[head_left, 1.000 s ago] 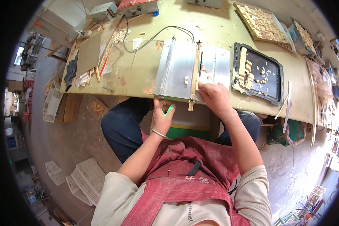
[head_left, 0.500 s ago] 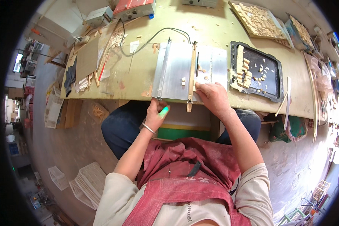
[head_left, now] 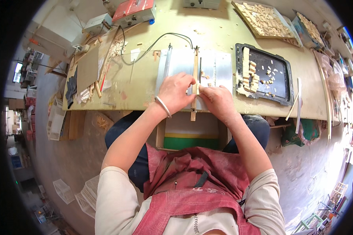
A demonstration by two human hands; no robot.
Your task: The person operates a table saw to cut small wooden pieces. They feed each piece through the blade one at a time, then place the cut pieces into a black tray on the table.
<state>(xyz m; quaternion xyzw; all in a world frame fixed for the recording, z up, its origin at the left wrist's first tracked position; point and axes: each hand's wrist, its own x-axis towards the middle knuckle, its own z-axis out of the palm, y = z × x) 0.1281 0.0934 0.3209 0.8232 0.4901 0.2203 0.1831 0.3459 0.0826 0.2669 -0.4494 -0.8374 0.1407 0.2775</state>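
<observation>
On an aluminium plate (head_left: 216, 64) at the bench edge, a wooden strip (head_left: 195, 64) runs front to back beside a dark thin rod (head_left: 200, 72). Several small wooden pieces (head_left: 205, 76) lie right of the strip. My left hand (head_left: 175, 91) is over the plate, fingers curled at the strip; what they hold, if anything, is hidden. My right hand (head_left: 217, 101) is pinched on a pale small wooden piece (head_left: 198, 87) just right of the strip, close to my left fingertips.
A black tray (head_left: 280, 68) with wooden blocks is at right, a board of blocks (head_left: 262, 21) behind it. A red machine (head_left: 133, 11), cable (head_left: 153, 44), cardboard (head_left: 88, 68) and dark gloves (head_left: 71, 90) occupy the back and left. A long pale strip (head_left: 299, 105) overhangs the front edge.
My left hand has moved from the plate's front left corner up and rightward onto the plate, beside the strip and my right fingers. My right hand stays near the strip.
</observation>
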